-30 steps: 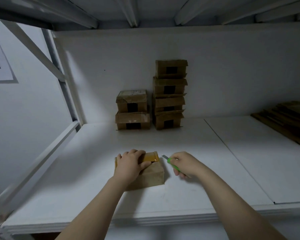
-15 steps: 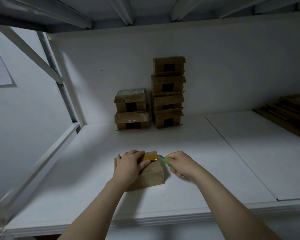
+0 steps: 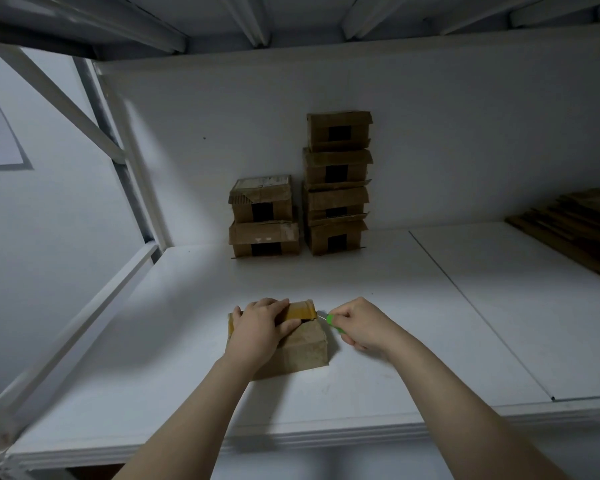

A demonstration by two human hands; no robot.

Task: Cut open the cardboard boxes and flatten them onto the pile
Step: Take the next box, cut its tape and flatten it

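Left hand (image 3: 260,327) lies spread on top of the box (image 3: 298,351), low centre of frame on the shelf (image 3: 430,341), pressing it down. Right hand (image 3: 361,323) is curled tight round a green knife (image 3: 330,320), blade tip at the box's upper right edge beside the yellow tape (image 3: 302,308). Box judged light and thin-walled, liable to slide or dent; hold from above, clear of the cut line. Flattened pile (image 3: 575,226) lies far right.
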